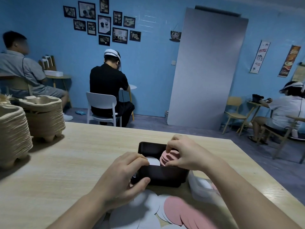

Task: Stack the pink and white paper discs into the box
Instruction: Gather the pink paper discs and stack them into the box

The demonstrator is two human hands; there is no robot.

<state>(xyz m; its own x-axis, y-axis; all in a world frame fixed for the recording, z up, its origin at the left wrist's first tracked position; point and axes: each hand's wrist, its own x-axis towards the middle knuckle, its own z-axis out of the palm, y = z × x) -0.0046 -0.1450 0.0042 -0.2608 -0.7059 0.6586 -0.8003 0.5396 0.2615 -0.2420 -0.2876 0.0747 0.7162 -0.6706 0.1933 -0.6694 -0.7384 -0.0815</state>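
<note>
A black box stands on the wooden table in front of me. Inside it, white discs sit on the left and a tilted stack of pink discs on the right. My left hand grips the box's near left corner, thumb on the outer wall, fingers over the rim beside the white discs. My right hand pinches the pink stack from above inside the box. Loose white discs and pink discs lie spread on the table near me.
Two tall stacks of pulp cup carriers stand at the table's left. A clear plastic container lies right of the box. Beyond the table, people sit on chairs; a grey panel leans on the blue wall.
</note>
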